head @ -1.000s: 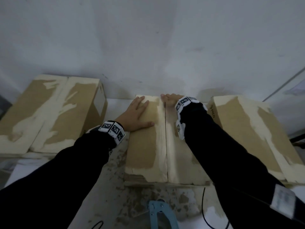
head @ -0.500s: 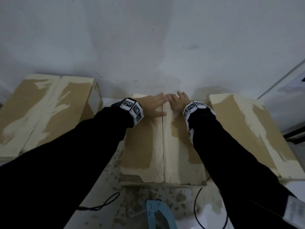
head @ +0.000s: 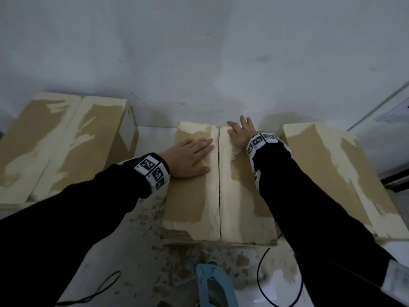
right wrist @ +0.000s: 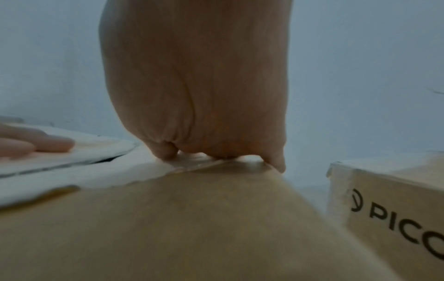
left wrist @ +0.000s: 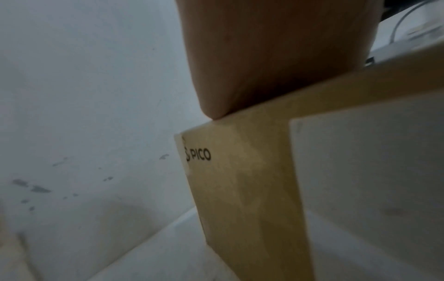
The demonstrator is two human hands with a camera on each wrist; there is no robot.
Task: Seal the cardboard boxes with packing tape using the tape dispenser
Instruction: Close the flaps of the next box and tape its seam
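Observation:
The middle cardboard box (head: 194, 196) lies in front of me with both top flaps closed and a dark seam (head: 219, 187) between them. My left hand (head: 190, 157) presses flat on the left flap, fingers straight and pointing at the seam. My right hand (head: 241, 135) presses flat on the far end of the right flap, fingers spread toward the wall. In the right wrist view the palm (right wrist: 197, 95) sits on the flap (right wrist: 168, 218). In the left wrist view the palm (left wrist: 276, 57) rests on the box edge (left wrist: 240, 190). The blue tape dispenser (head: 213, 284) lies near me, untouched.
A second box (head: 59, 147) stands at the left and a third box (head: 336, 173) at the right, close beside the middle one. The white wall (head: 199, 52) rises just behind them. Black cables (head: 263, 278) trail over the stained table (head: 141, 240) near the dispenser.
My left hand has slid back from the far end of the seam toward me along the left flap. My right hand stays pressed at the far end of the right flap.

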